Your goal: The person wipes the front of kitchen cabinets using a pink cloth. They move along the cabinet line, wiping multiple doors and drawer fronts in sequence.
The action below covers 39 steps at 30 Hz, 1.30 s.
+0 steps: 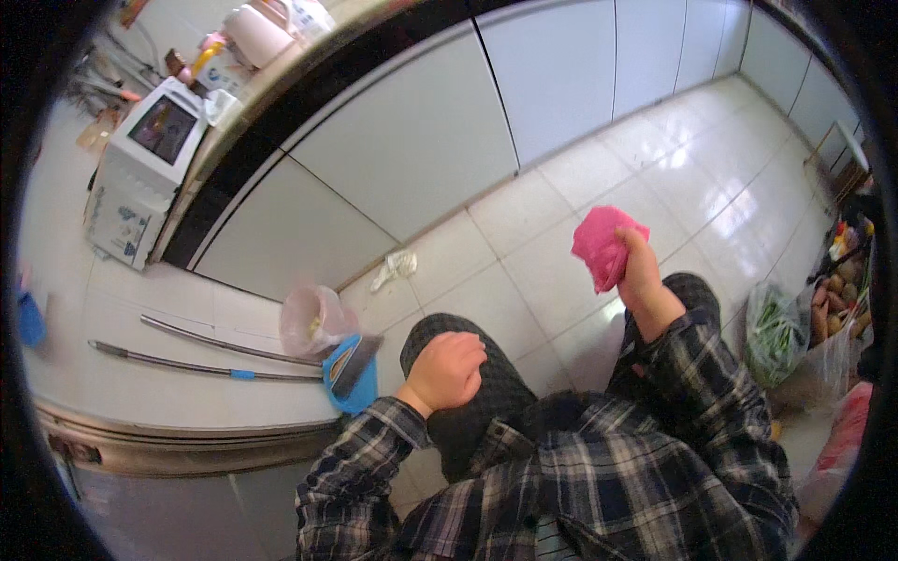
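A folded pink cloth [606,245] is pinched in my right hand [642,280], held up over the tiled floor in front of my right knee. The thumb lies across the near side of the cloth, and most of the other fingers are hidden behind it. My left hand [445,371] rests on my left knee [449,327], its fingers curled together with nothing seen in them. A crumpled pale cloth or wrapper [394,268] lies on the floor beyond that knee, against the cabinet base.
To the left, a plastic bin [313,323] stands beside a blue dustpan [354,379] and a broom. White cabinets [412,131] run along the far side under a counter. Bags of green vegetables [776,332] and roots sit at the right. A white box-shaped appliance [154,140] stands upper left.
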Available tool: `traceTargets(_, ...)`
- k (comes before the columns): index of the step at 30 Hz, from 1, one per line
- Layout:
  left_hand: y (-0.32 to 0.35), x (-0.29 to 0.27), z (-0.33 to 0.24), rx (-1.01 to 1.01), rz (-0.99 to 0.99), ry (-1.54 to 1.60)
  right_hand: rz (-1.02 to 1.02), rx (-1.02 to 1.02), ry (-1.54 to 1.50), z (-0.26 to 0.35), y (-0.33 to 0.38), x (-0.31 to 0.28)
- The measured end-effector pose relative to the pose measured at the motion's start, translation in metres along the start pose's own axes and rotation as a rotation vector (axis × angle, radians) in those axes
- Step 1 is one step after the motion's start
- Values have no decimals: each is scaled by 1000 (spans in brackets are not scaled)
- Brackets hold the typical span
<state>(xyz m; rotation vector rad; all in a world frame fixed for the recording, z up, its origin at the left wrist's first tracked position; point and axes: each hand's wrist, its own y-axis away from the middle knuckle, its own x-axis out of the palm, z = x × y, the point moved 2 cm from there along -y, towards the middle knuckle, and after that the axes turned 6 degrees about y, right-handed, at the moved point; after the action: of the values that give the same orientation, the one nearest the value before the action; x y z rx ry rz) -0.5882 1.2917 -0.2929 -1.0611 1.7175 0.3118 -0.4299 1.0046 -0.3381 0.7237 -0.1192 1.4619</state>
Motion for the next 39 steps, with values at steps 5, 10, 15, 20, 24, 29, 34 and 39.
traceTargets(5, 27, -7, -7, -33, -103, -10, 16, -142, -51, 11, 24, 5)
traceTargets(10, 60, -20, -2, -165, -202, -76, 50, -169, -32, 30, 48, 1)
traceTargets(15, 69, -19, -2, -235, -192, -59, 26, -220, -72, 50, 48, 3)
traceTargets(20, 69, -17, 11, -202, -133, 11, 49, -128, -80, 52, 31, 10)
traceTargets(24, 65, -28, 43, -138, 36, 168, 64, -62, 65, 67, -15, 24)
traceTargets(29, 51, -42, 70, -315, 106, 106, 93, -225, 36, 107, -87, 30)
traceTargets(34, 23, -53, 88, -599, 354, 101, 77, -263, -62, 144, -130, -9)
traceTargets(39, -20, -60, 86, -663, 271, 21, 29, -328, -78, 185, -168, -46)
